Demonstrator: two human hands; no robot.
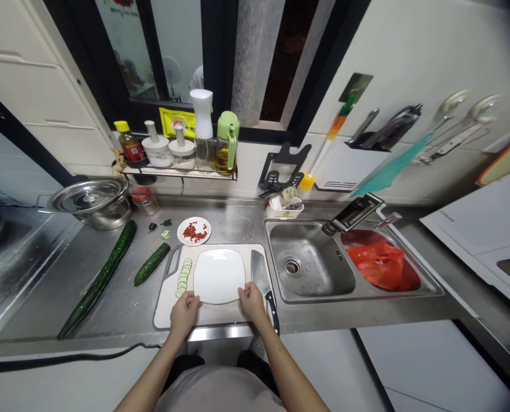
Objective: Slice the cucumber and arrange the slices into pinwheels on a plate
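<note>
A white square plate (219,276) with rounded corners is over the cutting board (220,315). My left hand (185,313) is closed on its near left corner, and my right hand (252,303) pinches the near right corner. Whether the plate rests on the board or is slightly raised, I cannot tell. To its left lies a row of cucumber slices (183,278). A kitchen knife (259,268) lies along the board's right side, its black handle beside my right wrist. A small white dish (194,231) with chopped red pieces stands behind the board.
Left of the board lie a cut cucumber (151,264) and a long whole one (100,280). Behind them stand a lidded steel pot (94,206) and a red-capped jar (144,201). The double sink (310,260) on the right holds a red bag (379,264). Seasonings line a wall rack (182,170).
</note>
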